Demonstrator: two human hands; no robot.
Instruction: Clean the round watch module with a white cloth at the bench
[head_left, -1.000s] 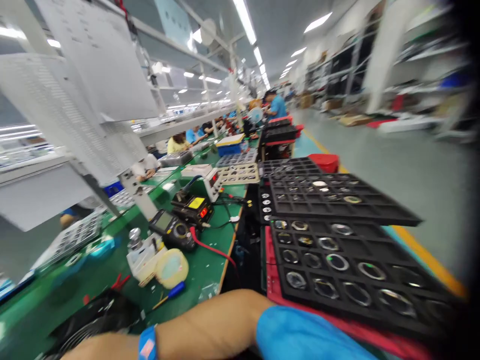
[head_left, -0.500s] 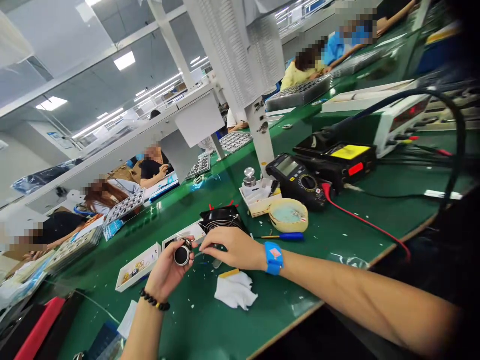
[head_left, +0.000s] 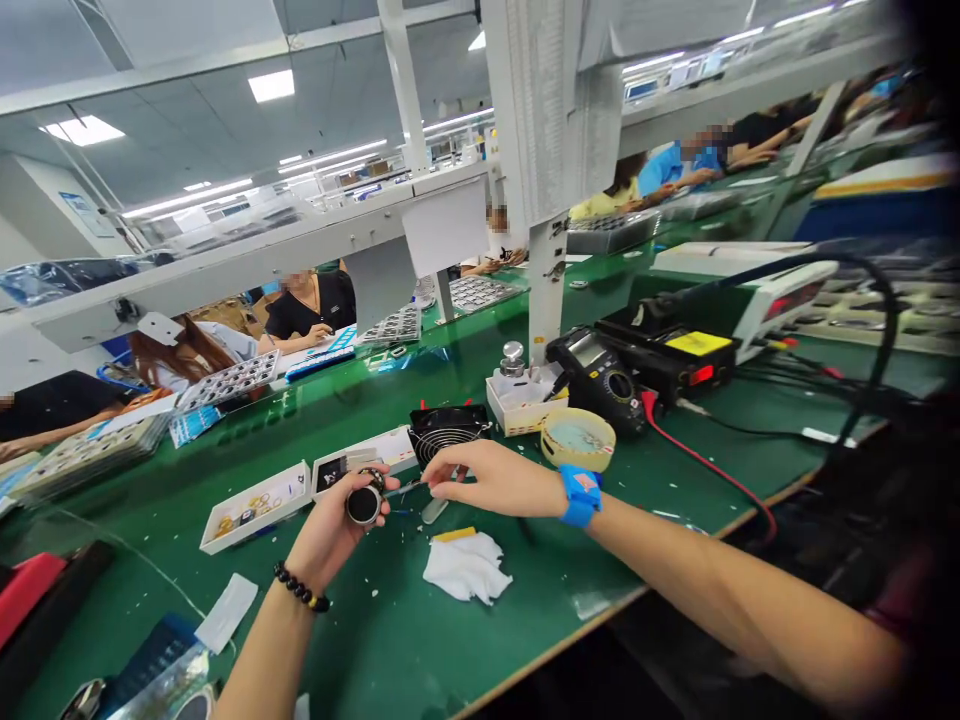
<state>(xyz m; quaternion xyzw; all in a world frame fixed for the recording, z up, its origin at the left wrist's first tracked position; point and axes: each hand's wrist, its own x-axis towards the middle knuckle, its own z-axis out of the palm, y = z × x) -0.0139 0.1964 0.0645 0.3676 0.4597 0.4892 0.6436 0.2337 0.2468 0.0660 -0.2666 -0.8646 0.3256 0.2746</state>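
My left hand (head_left: 335, 528) is closed around a round watch case (head_left: 364, 505) with a black face and a silver rim, held up above the green bench. To its right, my right hand (head_left: 499, 480) has thumb and forefinger pinched on a thin tool (head_left: 405, 489) that points at the case; its exact kind is too small to tell. A blue band circles my right wrist. Behind the hands stands a small black fan (head_left: 448, 428) with a wire guard. A white cloth (head_left: 469, 568) with a yellow edge lies below the right hand.
White trays of small parts (head_left: 255, 508) sit left of the fan. A yellowish round dish (head_left: 577, 440), a white box (head_left: 521, 408), a multimeter (head_left: 600, 375) and a black device (head_left: 675, 355) stand right, with red and black cables. Co-workers sit across the bench.
The view has levelled and shifted. My right hand is slightly farther from the left, and the thin tool now shows between them. My left hand still holds the watch case.
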